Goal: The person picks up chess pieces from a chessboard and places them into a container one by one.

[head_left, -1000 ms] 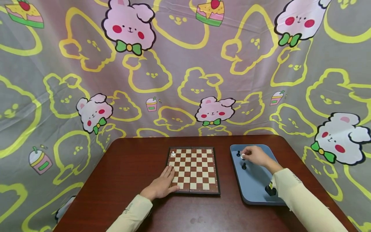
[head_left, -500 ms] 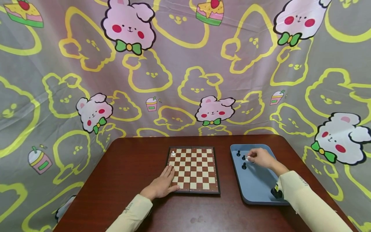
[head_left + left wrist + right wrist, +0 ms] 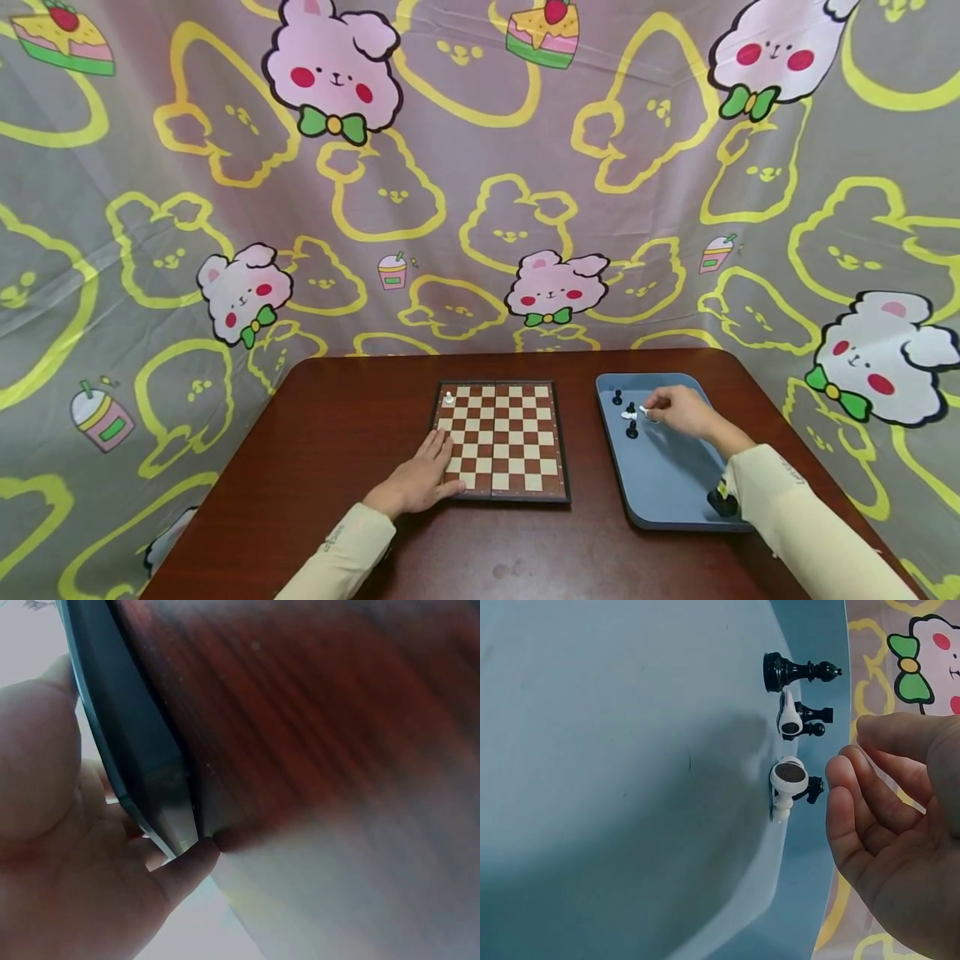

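My left hand (image 3: 414,479) lies on the left edge of a brown-and-cream chessboard (image 3: 495,437), fingers straight and thumb at the near corner. In the left wrist view, that hand (image 3: 75,847) is against the board's dark side (image 3: 131,727). My right hand (image 3: 678,411) hovers over the blue tray (image 3: 660,492). In the right wrist view, its bent fingers (image 3: 841,817) and thumb stand apart with nothing between them. Two white chess pieces lie on their sides below: one (image 3: 790,720) near a black rook (image 3: 819,714), another (image 3: 789,780) beside a black knight (image 3: 815,789).
A white pawn (image 3: 448,397) stands on the board's far left corner. A black bishop (image 3: 802,671) and a small black pawn (image 3: 812,730) stand in the tray. Dark red table (image 3: 345,400) surrounds the board, and a patterned cloth (image 3: 465,208) hangs behind.
My right hand has shifted slightly right and nearer from the tray's far left. A white piece now shows lying among the black ones, out of the fingers. My left hand has stayed put.
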The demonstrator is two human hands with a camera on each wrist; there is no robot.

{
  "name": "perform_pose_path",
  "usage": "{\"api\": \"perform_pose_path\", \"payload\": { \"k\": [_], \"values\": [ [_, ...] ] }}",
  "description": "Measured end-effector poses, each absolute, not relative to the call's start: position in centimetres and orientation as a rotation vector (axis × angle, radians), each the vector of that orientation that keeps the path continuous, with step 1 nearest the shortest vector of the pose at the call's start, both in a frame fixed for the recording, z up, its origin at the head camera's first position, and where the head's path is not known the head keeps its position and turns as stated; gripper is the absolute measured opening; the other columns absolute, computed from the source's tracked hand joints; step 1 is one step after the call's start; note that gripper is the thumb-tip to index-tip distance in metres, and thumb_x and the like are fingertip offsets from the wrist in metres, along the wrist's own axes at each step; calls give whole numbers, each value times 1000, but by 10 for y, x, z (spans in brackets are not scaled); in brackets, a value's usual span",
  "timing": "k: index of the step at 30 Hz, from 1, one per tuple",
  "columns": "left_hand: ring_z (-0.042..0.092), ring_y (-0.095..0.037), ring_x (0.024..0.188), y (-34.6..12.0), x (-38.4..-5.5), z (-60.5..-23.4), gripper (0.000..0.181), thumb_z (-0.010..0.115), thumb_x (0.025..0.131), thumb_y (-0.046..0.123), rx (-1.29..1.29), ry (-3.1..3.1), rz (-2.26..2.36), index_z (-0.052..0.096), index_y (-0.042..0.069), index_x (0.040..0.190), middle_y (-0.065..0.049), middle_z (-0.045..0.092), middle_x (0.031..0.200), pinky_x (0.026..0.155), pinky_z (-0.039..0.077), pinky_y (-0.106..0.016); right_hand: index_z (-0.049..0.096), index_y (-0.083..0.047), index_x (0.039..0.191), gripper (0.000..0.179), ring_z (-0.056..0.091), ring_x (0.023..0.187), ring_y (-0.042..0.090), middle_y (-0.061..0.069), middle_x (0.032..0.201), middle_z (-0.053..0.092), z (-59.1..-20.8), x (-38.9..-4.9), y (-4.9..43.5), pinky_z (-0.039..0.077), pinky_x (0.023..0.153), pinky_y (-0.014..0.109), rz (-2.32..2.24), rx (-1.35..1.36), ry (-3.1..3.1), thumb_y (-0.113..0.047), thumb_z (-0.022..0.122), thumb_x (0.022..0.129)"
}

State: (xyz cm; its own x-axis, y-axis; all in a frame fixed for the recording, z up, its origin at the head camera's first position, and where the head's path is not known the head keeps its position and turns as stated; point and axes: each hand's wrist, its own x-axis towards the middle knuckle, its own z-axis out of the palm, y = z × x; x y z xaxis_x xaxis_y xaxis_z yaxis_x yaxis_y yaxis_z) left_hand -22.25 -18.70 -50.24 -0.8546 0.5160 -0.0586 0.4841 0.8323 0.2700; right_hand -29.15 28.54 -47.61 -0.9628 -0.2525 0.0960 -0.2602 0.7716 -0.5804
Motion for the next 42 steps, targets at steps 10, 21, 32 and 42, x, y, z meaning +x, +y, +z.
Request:
{"api": "perform_pose_path", "payload": {
  "k": [10,21,32,42],
  "values": [
    [10,-38,141,-190,-224,-507,83,51,93,51,800,2886,359,26,-9,145,-27,13,152,102,34,-47,68,0,94,10,57,71,16,2,80,64,-470,-288,279,45,60,32,972,432,-2953,-8,64,88],
    [9,-37,141,-188,-223,-505,83,51,93,51,771,2893,366,25,-8,145,-25,12,153,100,38,-46,67,-1,98,13,59,73,17,5,87,66,-457,-289,254,47,60,33,1018,519,-2946,-10,63,90],
    [8,-36,141,-188,-225,-502,83,51,93,52,768,2886,364,25,-7,146,-25,11,154,100,38,-46,66,-1,102,17,59,77,18,1,90,64,-454,-300,212,48,63,34,1061,598,-2932,-12,64,90],
    [9,-36,142,-187,-227,-507,83,50,93,52,778,2896,340,25,-7,146,-25,12,153,101,36,-44,67,-4,104,19,58,77,16,0,91,63,-457,-311,163,48,65,35,1094,602,-2951,-16,65,90]
  ]
}}
